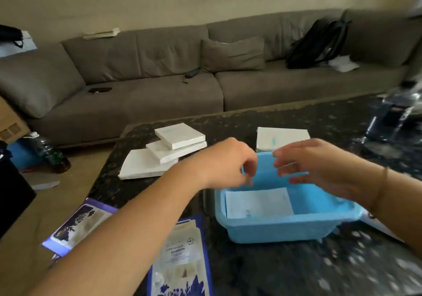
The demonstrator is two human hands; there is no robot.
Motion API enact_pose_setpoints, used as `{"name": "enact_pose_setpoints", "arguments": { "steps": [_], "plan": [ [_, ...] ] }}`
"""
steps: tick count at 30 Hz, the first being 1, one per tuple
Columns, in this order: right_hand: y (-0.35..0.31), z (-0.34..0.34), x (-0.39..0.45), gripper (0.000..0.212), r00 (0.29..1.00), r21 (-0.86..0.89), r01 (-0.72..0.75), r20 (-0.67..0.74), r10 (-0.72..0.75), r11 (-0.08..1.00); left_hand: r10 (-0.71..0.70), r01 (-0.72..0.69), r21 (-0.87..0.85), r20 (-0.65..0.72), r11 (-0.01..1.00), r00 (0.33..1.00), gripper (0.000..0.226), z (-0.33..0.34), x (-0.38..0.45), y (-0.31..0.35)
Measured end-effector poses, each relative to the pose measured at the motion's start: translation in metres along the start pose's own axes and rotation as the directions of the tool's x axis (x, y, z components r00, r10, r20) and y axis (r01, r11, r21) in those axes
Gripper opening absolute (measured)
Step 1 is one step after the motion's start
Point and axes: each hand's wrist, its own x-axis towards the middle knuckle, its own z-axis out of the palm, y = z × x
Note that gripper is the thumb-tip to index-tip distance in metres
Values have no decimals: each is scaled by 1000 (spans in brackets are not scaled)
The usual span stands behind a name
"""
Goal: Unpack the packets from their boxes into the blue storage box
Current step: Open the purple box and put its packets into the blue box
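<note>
My left hand [230, 161] and right hand [319, 163] hovered loose and empty over the blue box [285, 227], where white packets [258, 202] lay flat; the stacked boxes [169, 152] waited beside it.

Both bare forearms reach forward from the lower frame and converge toward twelve o'clock. The left hand [225, 162], entering from seven o'clock, has its fingers curled loosely downward and grips nothing visible. The right hand [316, 163], entering from four o'clock, holds its blurred fingers loosely spread toward nine o'clock, its wrist bearing a thin band.
</note>
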Motion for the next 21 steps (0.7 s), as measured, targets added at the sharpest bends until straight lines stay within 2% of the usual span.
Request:
{"name": "enact_pose_setpoints", "arguments": {
  "steps": [1, 3, 5, 7, 9, 12, 21],
  "plan": [
    [4, -2, 9, 20, 989, 13, -137, 49, 136, 990, 18, -26, 68, 116, 997, 993, 20, 9, 12, 4],
    [12, -1, 19, 38, 946, -71, -292, 123, 299, 954, 24, -63, 126, 291, 990, 956, 31, 28, 30, 8],
    [20, 2, 30, 54, 922, -247, -330, 124, 368, 911, 3, -67, 142, 410, 988, 912, 40, 43, 41, 8],
    [28, 4, 41, 67, 900, -408, -354, 95, 425, 841, -29, -81, 175, 545, 981, 838, 48, 53, 45, 7],
    [36, 8, 48, 73, 874, -519, -375, 79, 480, 768, -34, -108, 188, 626, 976, 779, 54, 61, 46, 4],
    [42, 10, 56, 69, 851, -568, -401, 60, 522, 719, -36, -108, 187, 633, 976, 773, 59, 67, 45, 0],
    [56, 25, 68, 63, 837, -463, -483, 6, 547, 744, -67, -95, 225, 621, 970, 781, 64, 66, 39, 2]
  ]
}}
